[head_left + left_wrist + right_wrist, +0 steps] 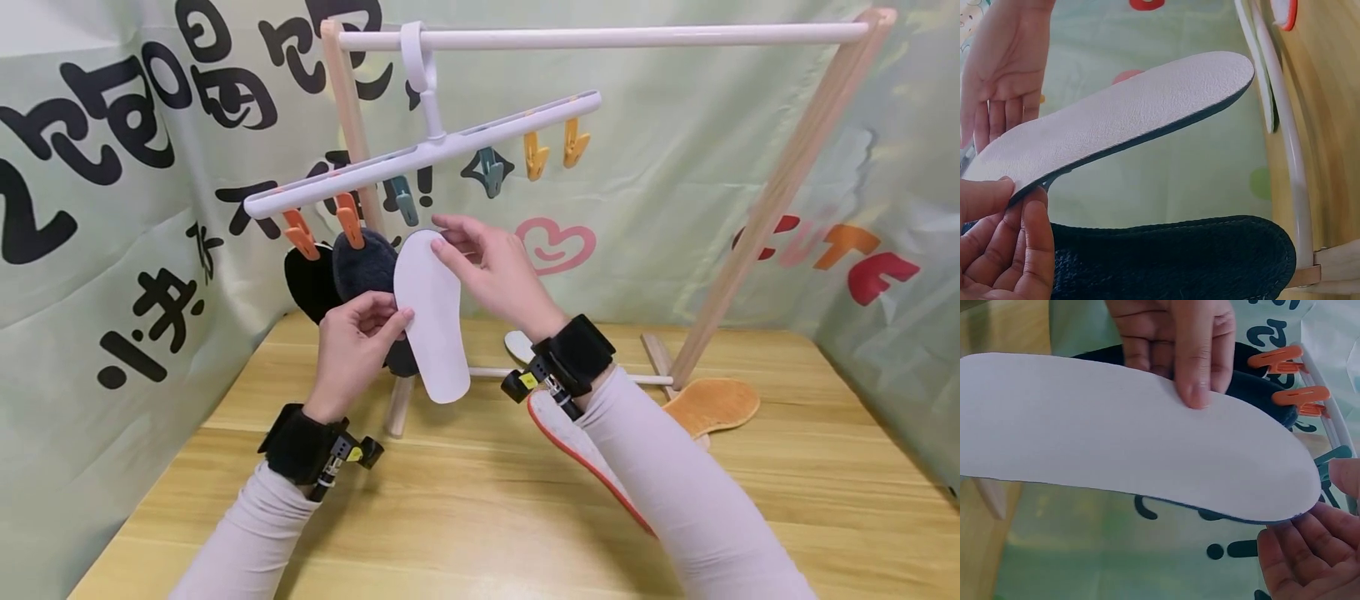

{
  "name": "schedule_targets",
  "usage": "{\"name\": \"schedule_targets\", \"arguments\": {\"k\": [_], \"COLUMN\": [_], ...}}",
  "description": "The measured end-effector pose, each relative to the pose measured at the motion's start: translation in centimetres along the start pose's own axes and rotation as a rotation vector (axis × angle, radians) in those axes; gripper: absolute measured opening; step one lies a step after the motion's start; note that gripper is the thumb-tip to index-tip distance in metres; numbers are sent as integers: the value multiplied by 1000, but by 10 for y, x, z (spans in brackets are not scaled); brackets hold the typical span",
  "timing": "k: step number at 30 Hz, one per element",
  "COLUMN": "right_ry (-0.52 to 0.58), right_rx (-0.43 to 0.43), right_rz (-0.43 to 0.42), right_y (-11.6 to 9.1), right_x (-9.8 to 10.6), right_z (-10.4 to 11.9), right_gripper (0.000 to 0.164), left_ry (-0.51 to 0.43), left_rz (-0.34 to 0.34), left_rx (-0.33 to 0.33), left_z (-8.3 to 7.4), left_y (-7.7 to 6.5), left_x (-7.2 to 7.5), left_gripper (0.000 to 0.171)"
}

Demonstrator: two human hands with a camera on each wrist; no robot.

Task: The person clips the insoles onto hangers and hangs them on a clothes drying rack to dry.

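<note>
A white insole [427, 317] with a dark underside is held upright in front of the hanger. My left hand [356, 350] pinches its side edge, thumb on the white face, as the left wrist view [1007, 244] also shows. At its top end is my right hand [498, 267]; in the right wrist view its fingers [1310, 550] reach the edge while the thumb stands apart. Close above hangs a teal clip [405, 200]. Behind the left hand, a dark grey insole [363, 262] and a black insole [306, 279] hang from orange clips [349, 221].
The tilted white hanger [465, 143] hooks over a rack bar [637, 35]. Another teal clip [491, 171] and yellow clips [536, 157] hang on its right half. A red-edged insole [581, 442], an orange-brown insole [716, 404] and a partly hidden white one [517, 346] lie on the wooden table [450, 517].
</note>
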State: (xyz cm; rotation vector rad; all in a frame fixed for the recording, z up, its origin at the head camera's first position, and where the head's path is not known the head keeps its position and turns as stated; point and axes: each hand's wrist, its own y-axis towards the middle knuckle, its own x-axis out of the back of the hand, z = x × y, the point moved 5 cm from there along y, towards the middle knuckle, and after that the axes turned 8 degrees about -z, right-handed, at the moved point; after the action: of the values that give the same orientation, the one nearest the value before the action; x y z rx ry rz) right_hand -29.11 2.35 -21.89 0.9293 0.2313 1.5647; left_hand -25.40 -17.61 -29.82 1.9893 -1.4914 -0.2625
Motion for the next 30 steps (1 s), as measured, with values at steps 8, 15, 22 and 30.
{"name": "schedule_targets", "arguments": {"k": [8, 15, 22, 30], "right_ry": [63, 88, 150, 203], "right_rx": [-55, -99, -81, -62], "right_rz": [14, 23, 33, 9], "right_y": [18, 27, 37, 44], "right_x": [-1, -5, -13, -18], "right_z": [17, 20, 25, 28], "right_gripper": [50, 53, 54, 51], "left_ry": [0, 10, 7, 12], "left_rz": [-3, -1, -3, -5], "left_rx": [6, 20, 24, 22], "left_z": [0, 3, 5, 6], "left_y": [3, 2, 3, 4], "left_x": [3, 4, 4, 6], "left_gripper": [18, 17, 16, 14]}}
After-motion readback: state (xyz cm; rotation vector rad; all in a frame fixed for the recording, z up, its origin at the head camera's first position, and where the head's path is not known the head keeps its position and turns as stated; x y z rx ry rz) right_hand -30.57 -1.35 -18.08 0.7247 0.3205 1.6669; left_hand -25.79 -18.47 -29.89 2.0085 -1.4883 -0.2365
